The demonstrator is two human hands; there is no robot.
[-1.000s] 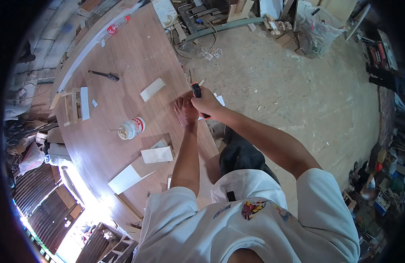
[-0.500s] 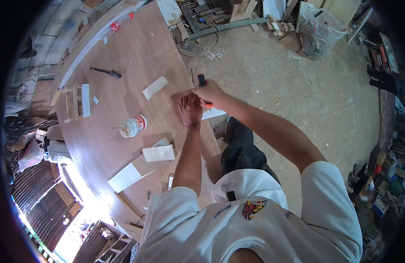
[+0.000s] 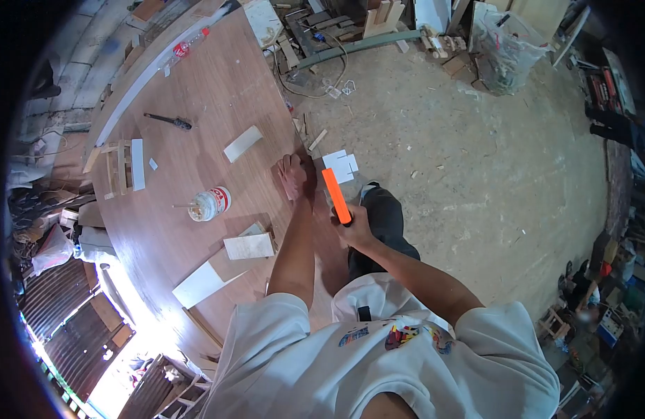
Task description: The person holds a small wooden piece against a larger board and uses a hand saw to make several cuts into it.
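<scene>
My left hand [image 3: 294, 176] presses down on the wood-grain tabletop [image 3: 218, 84] close to its right edge. Its fingers are spread and slightly bent; what lies under the palm is hidden. Gripped in my right hand [image 3: 354, 228], just off the table edge, is an orange-and-black tool [image 3: 336, 197], its long orange part pointing up and away from me. The exact kind of tool does not show. A pale rectangular board piece [image 3: 243, 144] lies on the table beyond my left hand.
A glue-smeared jar [image 3: 211, 204] with a stick, more board pieces [image 3: 250, 246], a dark slim tool [image 3: 167, 121] and a plastic bottle [image 3: 186, 45] rest on the table. White pieces [image 3: 340, 166] lie on the floor, and a bag [image 3: 507, 52] stands at the far right.
My right hand has pulled away from beside my left hand, back toward my body, and the tool has turned to show its orange length. My left hand stays near the table edge.
</scene>
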